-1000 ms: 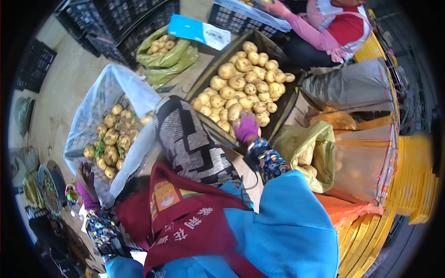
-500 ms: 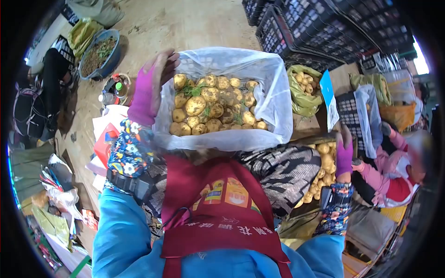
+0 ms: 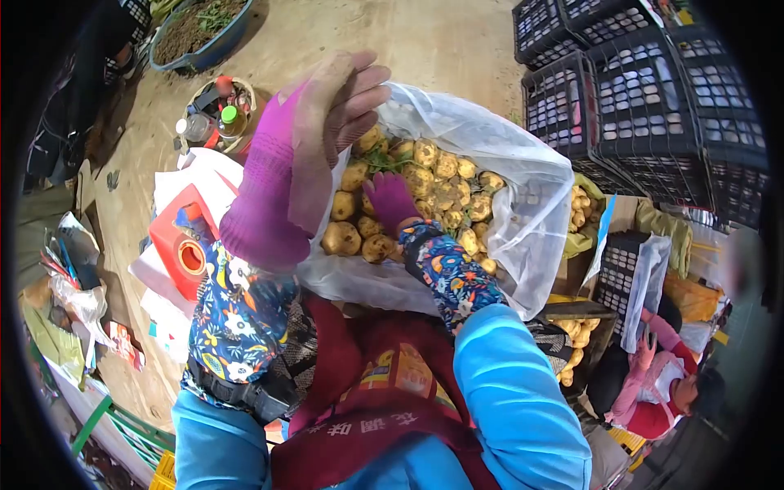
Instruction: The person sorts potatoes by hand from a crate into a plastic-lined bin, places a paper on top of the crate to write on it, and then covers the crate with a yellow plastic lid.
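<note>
Potatoes (image 3: 445,166) with soil on them fill a box lined with a thin white plastic sheet (image 3: 531,204) in front of me. My left hand (image 3: 331,114), in a dirty purple glove, is at the box's left edge, fingers stretched out and palm toward the potatoes. It is open and holds nothing that I can see. Inside the box, my right hand (image 3: 390,200), also purple-gloved, reaches down onto the potatoes beside some green leaves (image 3: 384,159). Its fingers look apart, though their tips are partly hidden.
Black plastic crates (image 3: 645,98) are stacked at the right. At the left are a blue basin of soil (image 3: 204,37), a container with bottles (image 3: 220,118) and a red box (image 3: 186,245). More potatoes (image 3: 576,335) lie at lower right, near another person (image 3: 657,376).
My right hand has moved from the potatoes at the right into the lined box. The view has shifted, and the box now appears farther right. My left hand stays at its left edge.
</note>
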A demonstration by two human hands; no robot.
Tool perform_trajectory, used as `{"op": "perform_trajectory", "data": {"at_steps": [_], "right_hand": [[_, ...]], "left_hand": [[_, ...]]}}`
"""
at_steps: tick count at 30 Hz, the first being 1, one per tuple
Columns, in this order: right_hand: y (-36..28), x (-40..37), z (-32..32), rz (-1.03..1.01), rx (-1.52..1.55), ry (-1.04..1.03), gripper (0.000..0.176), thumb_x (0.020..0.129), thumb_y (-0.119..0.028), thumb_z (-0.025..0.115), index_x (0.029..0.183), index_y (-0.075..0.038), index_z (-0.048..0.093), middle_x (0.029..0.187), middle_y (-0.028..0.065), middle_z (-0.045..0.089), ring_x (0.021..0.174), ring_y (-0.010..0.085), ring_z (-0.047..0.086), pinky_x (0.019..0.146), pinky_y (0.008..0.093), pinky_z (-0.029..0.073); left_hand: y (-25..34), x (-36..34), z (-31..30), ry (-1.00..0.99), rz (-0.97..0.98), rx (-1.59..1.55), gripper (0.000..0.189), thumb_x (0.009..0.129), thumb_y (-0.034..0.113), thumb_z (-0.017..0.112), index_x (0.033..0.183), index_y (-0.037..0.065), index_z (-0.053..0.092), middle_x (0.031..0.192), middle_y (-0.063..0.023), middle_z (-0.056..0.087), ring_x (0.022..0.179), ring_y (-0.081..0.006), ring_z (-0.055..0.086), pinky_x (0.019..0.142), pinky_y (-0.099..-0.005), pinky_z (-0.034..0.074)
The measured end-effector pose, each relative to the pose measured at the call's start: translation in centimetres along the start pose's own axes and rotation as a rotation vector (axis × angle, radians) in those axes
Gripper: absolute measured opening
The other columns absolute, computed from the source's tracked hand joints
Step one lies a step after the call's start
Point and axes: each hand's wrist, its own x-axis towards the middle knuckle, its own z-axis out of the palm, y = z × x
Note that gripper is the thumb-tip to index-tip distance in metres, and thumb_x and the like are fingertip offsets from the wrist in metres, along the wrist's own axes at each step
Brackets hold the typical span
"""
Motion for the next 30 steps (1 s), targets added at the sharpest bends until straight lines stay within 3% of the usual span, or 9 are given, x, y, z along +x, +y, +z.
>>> {"op": "perform_trajectory", "data": {"at_steps": [3,7,8,11,14,18,19,26,30], "right_hand": [[1.7,-0.6,-3.1,0.143,0.290,-0.220,0.064,0.067,-0.025,0.082,0.120,-0.005,0.051,0.108,0.0116,0.057,0.093,0.0258,0.058,0.080,0.0375,0.048],[3.9,-4.5,-1.6,0.570,1.792,0.185,0.061,0.081,-0.021,0.075,0.130,-0.004,0.044,0.110,0.0077,0.061,0.087,0.0156,0.062,0.070,0.0262,0.054],[4.6,-6.0,-6.8,0.738,1.745,0.005,0.060,0.086,-0.020,0.068,0.136,-0.003,0.040,0.115,0.0098,0.060,0.101,0.0191,0.062,0.078,0.0306,0.055],[3.9,-9.1,-13.9,0.446,2.211,0.385,0.052,0.096,-0.028,0.051,0.140,-0.005,0.037,0.117,0.0114,0.060,0.105,0.0184,0.060,0.092,0.0315,0.049],[3.3,-10.1,-18.2,0.343,2.288,0.654,0.049,0.099,-0.035,0.041,0.133,0.000,0.045,0.118,0.0119,0.060,0.108,0.0200,0.060,0.093,0.0329,0.049],[3.5,-11.9,-18.7,0.612,1.601,0.898,0.039,0.099,-0.028,0.045,0.126,0.000,0.051,0.123,0.0120,0.057,0.110,0.0209,0.058,0.095,0.0341,0.046],[5.1,-13.1,-15.8,0.666,0.829,0.781,0.033,0.098,-0.021,0.048,0.124,0.000,0.052,0.120,0.0116,0.058,0.109,0.0202,0.058,0.093,0.0325,0.046],[5.8,-15.6,-20.1,0.710,1.269,0.760,0.039,0.097,-0.028,0.050,0.124,0.000,0.053,0.114,0.0152,0.060,0.108,0.0232,0.056,0.089,0.0328,0.046],[3.9,-15.1,-20.3,0.482,1.017,0.770,0.044,0.100,-0.031,0.044,0.133,-0.002,0.047,0.124,0.0178,0.057,0.117,0.0262,0.054,0.098,0.0333,0.042]], "left_hand": [[-0.3,0.3,-0.1,-0.022,0.000,-0.035,0.060,0.096,0.043,0.050,0.133,-0.004,0.045,0.126,-0.0142,0.056,0.113,-0.0198,0.056,0.100,-0.0322,0.040],[-1.1,0.1,0.6,-0.081,0.004,-0.024,0.060,0.094,0.043,0.052,0.133,-0.001,0.046,0.126,-0.0113,0.056,0.113,-0.0188,0.055,0.100,-0.0325,0.040],[-1.7,-0.1,0.8,-0.055,-0.039,0.002,0.059,0.094,0.044,0.052,0.133,0.001,0.046,0.124,-0.0106,0.056,0.113,-0.0190,0.055,0.100,-0.0321,0.040],[-3.8,-0.2,1.8,-0.026,-0.155,0.052,0.057,0.091,0.044,0.057,0.134,0.008,0.047,0.116,-0.0066,0.056,0.109,-0.0181,0.056,0.099,-0.0342,0.043],[-6.4,-1.8,5.0,-0.114,-0.336,0.091,0.058,0.091,0.036,0.060,0.139,0.010,0.041,0.123,-0.0035,0.054,0.113,-0.0157,0.053,0.093,-0.0376,0.046],[-5.8,-4.2,7.9,-0.420,-0.439,0.133,0.056,0.090,0.033,0.061,0.139,0.013,0.042,0.123,-0.0035,0.054,0.109,-0.0155,0.056,0.082,-0.0343,0.053],[-5.7,-4.3,7.9,-0.452,-0.464,0.073,0.053,0.090,0.030,0.062,0.136,0.012,0.044,0.121,-0.0036,0.055,0.108,-0.0150,0.056,0.080,-0.0327,0.054],[-4.4,-4.8,7.6,-0.536,-0.559,0.106,0.053,0.087,0.024,0.067,0.133,0.005,0.046,0.125,-0.0097,0.053,0.116,-0.0184,0.053,0.083,-0.0327,0.054],[-11.4,-4.2,6.1,-0.501,0.281,0.580,0.059,0.087,0.020,0.067,0.137,0.004,0.042,0.122,-0.0116,0.056,0.110,-0.0224,0.057,0.095,-0.0327,0.045]]}}
